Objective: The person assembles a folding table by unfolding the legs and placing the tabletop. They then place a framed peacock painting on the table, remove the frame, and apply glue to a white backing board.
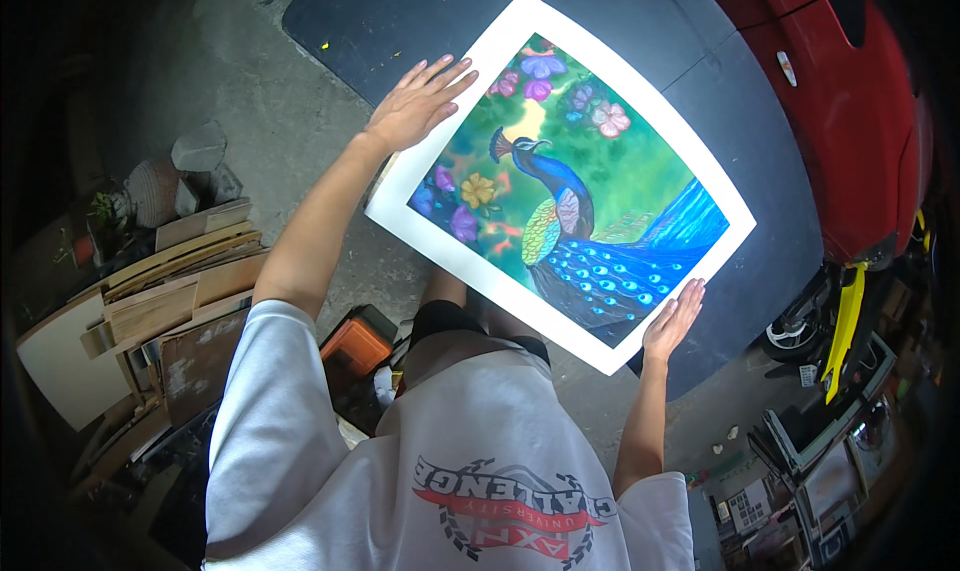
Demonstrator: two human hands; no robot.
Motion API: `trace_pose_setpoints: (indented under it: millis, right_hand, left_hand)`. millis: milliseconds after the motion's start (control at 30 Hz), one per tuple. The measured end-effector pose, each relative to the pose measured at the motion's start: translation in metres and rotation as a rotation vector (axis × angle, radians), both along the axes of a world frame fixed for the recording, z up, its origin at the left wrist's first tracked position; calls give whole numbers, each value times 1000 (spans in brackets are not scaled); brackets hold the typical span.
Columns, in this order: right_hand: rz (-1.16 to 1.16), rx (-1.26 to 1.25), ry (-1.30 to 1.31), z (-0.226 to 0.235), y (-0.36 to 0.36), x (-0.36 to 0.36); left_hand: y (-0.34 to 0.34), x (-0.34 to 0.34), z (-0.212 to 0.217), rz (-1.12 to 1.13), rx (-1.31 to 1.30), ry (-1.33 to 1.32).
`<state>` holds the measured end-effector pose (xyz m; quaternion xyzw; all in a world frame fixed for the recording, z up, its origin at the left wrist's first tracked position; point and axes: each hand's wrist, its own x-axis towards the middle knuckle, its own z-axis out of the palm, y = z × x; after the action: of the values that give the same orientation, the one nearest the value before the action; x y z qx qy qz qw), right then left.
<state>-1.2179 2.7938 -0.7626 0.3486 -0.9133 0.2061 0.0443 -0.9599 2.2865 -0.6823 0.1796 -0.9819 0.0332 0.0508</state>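
A white-bordered picture of a blue peacock among flowers on a green ground (580, 201) lies tilted on the dark tabletop (430, 31). Its near left corner reaches past the table's edge toward me. My left hand (418, 106) rests on the upper left border, fingers stretched out and spread. At the right near corner, my right hand (676, 321) lies against the border with its fingers extended. Neither hand is wrapped round anything; both touch the picture's edges. Whether my thumbs reach under the sheet is hard to see.
Stacked boards and panels (180, 301) lean at the left, near stones and a potted plant. An orange and black box (360, 346) sits on the floor beside my legs. A red car (840, 101) stands beyond the table at right, with a yellow bar (847, 331) and frames (840, 481) below.
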Motion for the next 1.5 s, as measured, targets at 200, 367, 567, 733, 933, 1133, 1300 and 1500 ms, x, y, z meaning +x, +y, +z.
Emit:
trace_pose_setpoints:
  millis: [200,367,567,733,933,1133,1300,1500]
  right_hand:
    - [14,13,-12,12,-1,0]
    - [-219,-264,-76,38,17,12]
    - [-507,-378,-422,33,33,14]
    - [-542,-613,-356,27,47,11]
    - [-726,-800,-520,62,44,18]
    - [-640,-975,-320,103,65,17]
    - [-881,-1261,-455,148,95,47]
    - [-1135,-1492,-260,189,160,145]
  left_hand:
    - [1,-1,15,-17,63,67]
    - [34,16,34,198,274,442]
    - [71,28,35,531,663,552]
    - [82,32,47,682,864,665]
    - [93,34,89,554,1236,872]
    - [95,7,93,305,1360,906]
    - [109,-50,161,291,1529,723]
    - [156,-145,225,-69,1532,423]
